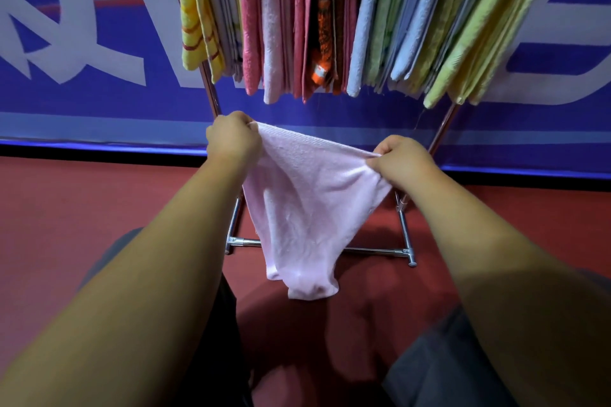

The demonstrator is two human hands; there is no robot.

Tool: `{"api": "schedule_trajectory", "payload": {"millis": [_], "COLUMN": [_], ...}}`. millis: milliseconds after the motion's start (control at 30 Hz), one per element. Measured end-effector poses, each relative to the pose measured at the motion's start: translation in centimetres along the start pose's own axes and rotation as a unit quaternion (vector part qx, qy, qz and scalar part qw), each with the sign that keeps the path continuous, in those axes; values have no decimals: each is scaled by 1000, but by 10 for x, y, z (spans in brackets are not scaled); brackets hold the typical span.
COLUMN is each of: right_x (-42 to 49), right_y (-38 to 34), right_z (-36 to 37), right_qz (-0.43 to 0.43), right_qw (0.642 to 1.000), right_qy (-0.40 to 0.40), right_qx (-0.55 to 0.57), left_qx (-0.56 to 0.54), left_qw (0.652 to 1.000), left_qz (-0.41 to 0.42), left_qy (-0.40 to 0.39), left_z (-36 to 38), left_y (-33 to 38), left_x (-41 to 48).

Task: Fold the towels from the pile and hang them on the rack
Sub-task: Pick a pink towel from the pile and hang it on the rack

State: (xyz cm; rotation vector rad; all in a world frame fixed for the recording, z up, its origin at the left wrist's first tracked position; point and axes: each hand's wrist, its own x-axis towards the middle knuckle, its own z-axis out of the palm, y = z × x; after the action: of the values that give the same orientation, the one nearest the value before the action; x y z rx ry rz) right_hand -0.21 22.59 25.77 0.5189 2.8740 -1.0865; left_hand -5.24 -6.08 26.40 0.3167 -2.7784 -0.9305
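Two hands, left hand point(231, 139) and right hand point(401, 158), each gripping a corner | 1 pink towel point(307, 208) | 1 rack point(408, 248)

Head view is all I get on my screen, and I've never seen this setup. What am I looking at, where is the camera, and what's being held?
There is no machine here: a person works with two bare hands. The single picture comes from a camera worn on the person's head, looking forward and down, so both forearms reach in from the bottom edge. The left hand and the right hand each grip an upper corner of a pale pink towel, stretching its top edge between them while the rest hangs loose. Behind it a metal rack stands on the red floor, its upper part packed with hung towels in yellow, pink, orange, blue and green. A blue banner with white lettering runs behind the rack. The pile itself is not in view.
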Motion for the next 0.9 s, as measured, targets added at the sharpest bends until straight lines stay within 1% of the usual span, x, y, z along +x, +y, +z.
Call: {"api": "schedule_trajectory", "payload": {"millis": [67, 133, 233, 333, 400, 433, 467, 533, 567, 633, 700, 767, 833, 900], "right_x": [4, 6, 6, 4, 3, 2, 0, -2, -4, -9, -15, -20, -21, -20], "right_y": [3, 3, 1, -4, -8, -11, -15, -21, -24, -31, -36, -38, -37, -34], "right_z": [-3, -6, -6, -3, -1, -1, -1, -1, -1, 2, 8, 15, 21, 24], "right_qz": [24, 33, 34, 21, 12, 10, 9, 11, 11, -5, -27, -51, -70, -73], "right_qw": [995, 984, 962, 946, 927, 916, 908, 891, 881, 867, 878, 897, 914, 922], "right_qy": [35, 71, 111, 108, 82, 68, 52, 4, -23, -73, -112, -153, -176, -186], "right_qx": [86, 160, 249, 306, 365, 394, 417, 454, 473, 493, 465, 412, 360, 331], "left_qx": [56, 99, 115, 189, 214, 208, 185, 70, 0, -84, -133, -204, -282, -352], "left_qw": [998, 995, 993, 974, 966, 965, 967, 975, 977, 981, 976, 959, 939, 916], "left_qz": [-13, -7, 11, -5, -8, -8, -11, -20, -23, 4, 36, 29, -15, -65], "left_qy": [15, 11, -40, -121, -148, -156, -173, -209, -211, -173, -171, -193, -196, -180], "left_z": [-5, -8, -13, -16, -16, -16, -15, -8, -4, -2, -5, -8, -6, -2], "left_y": [0, -1, 1, 6, 10, 11, 11, 10, 10, 12, 18, 26, 31, 33], "left_x": [-2, -3, -5, -13, -15, -16, -16, -13, -14, -17, -22, -26, -24, -23]}}
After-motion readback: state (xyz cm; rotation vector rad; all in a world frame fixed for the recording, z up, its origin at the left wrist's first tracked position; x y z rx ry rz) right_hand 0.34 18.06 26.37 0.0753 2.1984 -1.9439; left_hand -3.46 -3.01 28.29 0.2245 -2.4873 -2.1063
